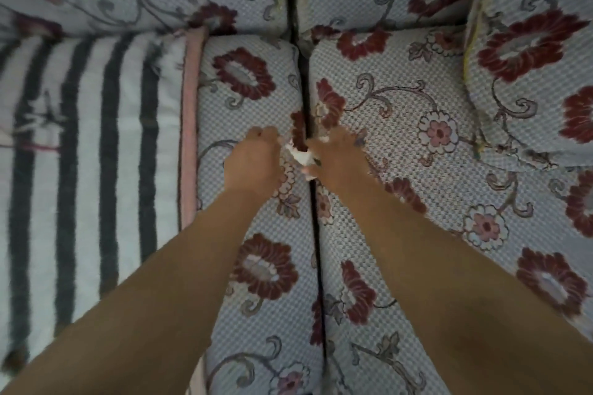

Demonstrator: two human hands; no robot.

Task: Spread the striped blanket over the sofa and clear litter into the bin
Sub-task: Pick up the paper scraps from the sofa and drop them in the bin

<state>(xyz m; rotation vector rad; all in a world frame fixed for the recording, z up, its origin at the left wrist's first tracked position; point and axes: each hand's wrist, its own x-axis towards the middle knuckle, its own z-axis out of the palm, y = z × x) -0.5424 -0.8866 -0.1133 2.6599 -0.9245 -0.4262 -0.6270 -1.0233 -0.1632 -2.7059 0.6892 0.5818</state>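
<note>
From the head view, both bare arms reach forward and down over the sofa, whose seat cushions carry a pale checked weave with dark red and pink flowers. The left hand and right hand meet at the dark gap between the two seat cushions, with a small piece of white litter between them. The left hand's fingers are curled toward the scrap and the right hand's fingers curl around its other side, so both appear to pinch it, though blur hides the exact contact. The litter sits right at the gap, over the inner edges of the cushions. The blanket, white with dark stripes and a pink border strip, lies on the left part of the seat, its bordered edge just beside the left forearm and well short of the right cushion. Behind it stand the back cushions, and a loose pillow in the same floral cloth rests at the far right, tilted against the backrest
</note>
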